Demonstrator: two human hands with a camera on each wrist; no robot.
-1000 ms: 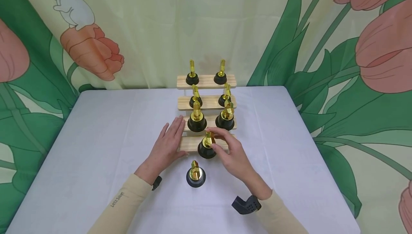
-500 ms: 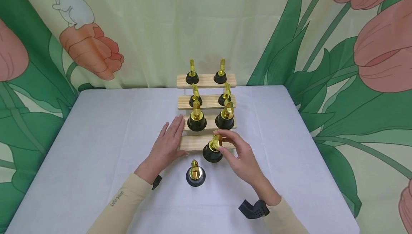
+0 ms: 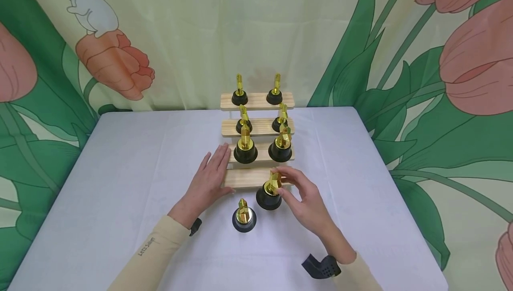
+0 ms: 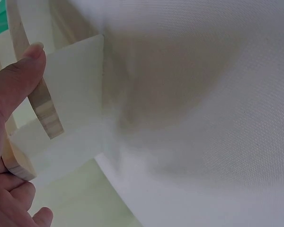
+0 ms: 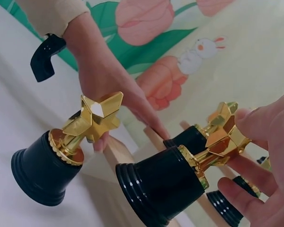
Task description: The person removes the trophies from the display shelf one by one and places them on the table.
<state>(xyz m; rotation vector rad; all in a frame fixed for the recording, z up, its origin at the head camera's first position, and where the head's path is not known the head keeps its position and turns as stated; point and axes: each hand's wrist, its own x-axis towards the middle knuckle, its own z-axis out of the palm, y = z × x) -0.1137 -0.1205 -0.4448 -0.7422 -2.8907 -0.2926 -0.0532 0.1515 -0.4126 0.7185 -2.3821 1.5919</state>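
My right hand (image 3: 308,200) pinches the gold star top of a small trophy (image 3: 269,197) with a black base. It holds this trophy in front of the lowest board of a tiered wooden display stand (image 3: 240,178). In the right wrist view the star of the held trophy (image 5: 161,184) lies between thumb and fingers. Left of it, another star trophy (image 3: 244,220) stands on the table. My left hand (image 3: 206,182) rests along the stand's left side, fingers straight. Its thumb (image 4: 26,71) lies on the lowest board, and its fingers touch the end of the board above.
Trophies stand in pairs on the upper three boards, among them a front left one (image 3: 245,151) and a front right one (image 3: 280,148). A white cloth covers the table (image 3: 132,171). Behind it hangs a printed curtain (image 3: 192,37).
The right hand has moved the held trophy rightward and toward the person, from over the lowest board to in front of its right half. The left hand has stayed in place.
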